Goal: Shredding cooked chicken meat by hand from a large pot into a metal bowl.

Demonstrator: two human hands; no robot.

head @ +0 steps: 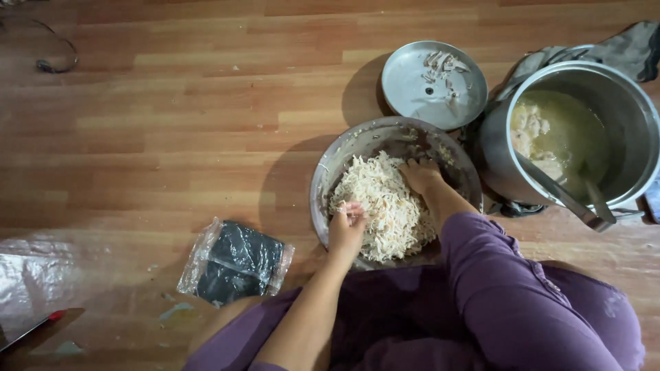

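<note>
While the person sits on the wooden floor (172, 103) in purple trousers, a wide metal bowl (330, 175) rests just in front of the knees, heaped with pale shredded meat (385, 199). Behind the bowl, touching its far rim or nearly so, lies a round metal lid (419, 93) with a few small scraps scattered on it. To the right stands a large steel pot (619, 103) holding cloudy broth and pale chunks, with a pair of metal tongs (564, 196) leaning over its near rim; a grey cloth (625, 48) is bunched behind and under it. To the left of the bowl, well apart, a dark packet in clear plastic wrap (234, 264) lies flat on the boards. The raised right knee crowds the bowl's right side and hides part of its rim.

The left hand (347, 230) hovers over the near edge of the heap, its fingertips pressed together, pinching a few strands of meat. The right hand (421, 175) reaches in over the far side, fingers curled downward and dug into the shreds; how tightly it closes I cannot tell.
</note>
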